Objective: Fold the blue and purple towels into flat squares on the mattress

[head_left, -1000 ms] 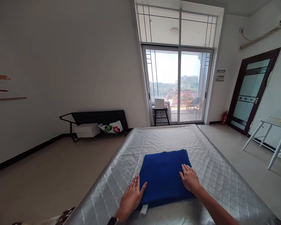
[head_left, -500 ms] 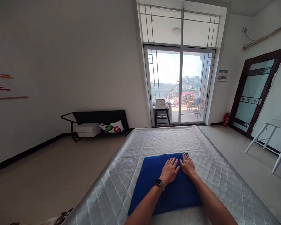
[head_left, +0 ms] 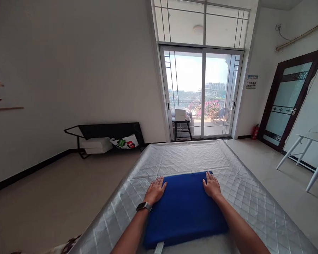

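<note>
A folded blue towel [head_left: 185,208] lies flat on a silver quilted mattress [head_left: 190,158]. My left hand [head_left: 155,190] rests open, fingers stretched, on the towel's far left corner. A dark watch [head_left: 143,206] is on that wrist. My right hand [head_left: 212,185] lies open and flat on the towel's far right corner. Both arms reach forward over the towel. A white tag [head_left: 159,247] sticks out at the towel's near edge.
A black low rack [head_left: 108,132] with white boxes and a bag stands by the left wall. A stool [head_left: 181,123] with a white box is at the glass sliding door. A white table [head_left: 311,141] and a dark door are on the right.
My left hand slid from the middle of the towel's far edge out to its left corner. My right hand stayed at the right corner. The towel now looks flatter.
</note>
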{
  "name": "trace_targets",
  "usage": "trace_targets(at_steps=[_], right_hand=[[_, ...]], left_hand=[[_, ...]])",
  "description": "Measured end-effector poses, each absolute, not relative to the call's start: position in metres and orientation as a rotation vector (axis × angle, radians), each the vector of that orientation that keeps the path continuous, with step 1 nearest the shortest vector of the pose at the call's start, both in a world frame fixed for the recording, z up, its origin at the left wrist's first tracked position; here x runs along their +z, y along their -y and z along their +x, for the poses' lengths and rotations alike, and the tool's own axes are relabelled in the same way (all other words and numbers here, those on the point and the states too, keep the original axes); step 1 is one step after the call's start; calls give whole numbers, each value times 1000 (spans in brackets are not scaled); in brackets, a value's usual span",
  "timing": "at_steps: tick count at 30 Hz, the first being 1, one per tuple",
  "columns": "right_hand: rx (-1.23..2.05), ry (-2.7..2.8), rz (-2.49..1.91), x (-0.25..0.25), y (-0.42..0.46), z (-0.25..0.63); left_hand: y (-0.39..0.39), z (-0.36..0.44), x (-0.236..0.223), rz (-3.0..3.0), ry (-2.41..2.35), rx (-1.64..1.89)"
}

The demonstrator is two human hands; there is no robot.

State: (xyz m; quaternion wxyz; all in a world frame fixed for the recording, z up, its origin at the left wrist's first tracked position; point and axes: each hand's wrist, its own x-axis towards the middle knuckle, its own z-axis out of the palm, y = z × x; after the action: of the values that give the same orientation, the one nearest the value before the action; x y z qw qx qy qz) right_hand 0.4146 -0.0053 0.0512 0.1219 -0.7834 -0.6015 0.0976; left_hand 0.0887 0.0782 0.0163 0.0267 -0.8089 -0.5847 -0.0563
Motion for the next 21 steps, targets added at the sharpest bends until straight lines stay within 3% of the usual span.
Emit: trace_targets(at_steps=[5, 10, 15, 21], right_hand=[[216, 1852, -2282, 64, 0, 415], [275, 1809, -2244, 61, -3, 419], [275, 1771, -2252, 56, -3, 419], [276, 1738, -2260, 54, -5, 419]], left_hand=[[-74, 106, 34, -2446, 1756, -266], [-47, 188, 54, -2635, 1471, -448], [-23, 264, 48, -2808, 1409, -387], [-38, 217, 31, -2640, 1693, -360]])
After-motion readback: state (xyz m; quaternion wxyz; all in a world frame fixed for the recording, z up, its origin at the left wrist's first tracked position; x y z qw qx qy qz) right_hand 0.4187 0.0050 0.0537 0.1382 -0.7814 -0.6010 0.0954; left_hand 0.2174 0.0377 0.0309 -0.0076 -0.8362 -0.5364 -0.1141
